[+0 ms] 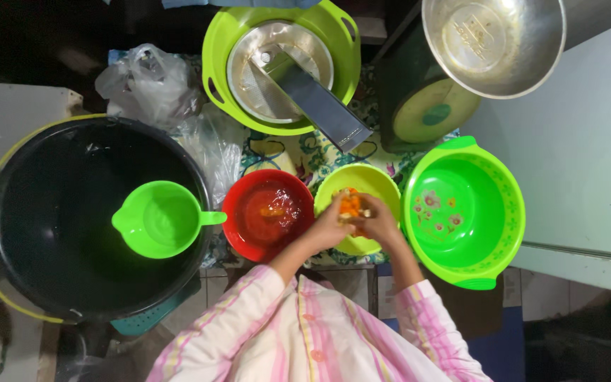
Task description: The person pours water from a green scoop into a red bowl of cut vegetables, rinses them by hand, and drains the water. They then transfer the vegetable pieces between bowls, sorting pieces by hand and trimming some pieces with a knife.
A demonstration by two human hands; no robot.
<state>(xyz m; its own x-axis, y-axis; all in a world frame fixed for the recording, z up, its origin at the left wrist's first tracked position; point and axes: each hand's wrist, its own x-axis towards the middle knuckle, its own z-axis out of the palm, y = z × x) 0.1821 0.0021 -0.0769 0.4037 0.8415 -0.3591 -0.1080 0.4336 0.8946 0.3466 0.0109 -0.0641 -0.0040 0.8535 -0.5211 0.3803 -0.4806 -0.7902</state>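
Both my hands meet over a small yellow-green bowl (369, 182) and hold an orange piece of vegetable (350, 206) between them. My left hand (328, 228) grips it from the left side and my right hand (380, 222) from the right. The fingers cover part of the orange piece. To the left of that bowl stands a red bowl (238, 212) with red-orange liquid in it. Pink striped sleeves cover both my forearms.
A large green basin (464, 212) stands at the right. A big black tub (44, 212) with a green jug (160, 219) floating in it is at the left. Behind are a green basin (220, 42) with a metal slicer (316, 102), plastic bags (151, 81) and a steel bowl (493, 42).
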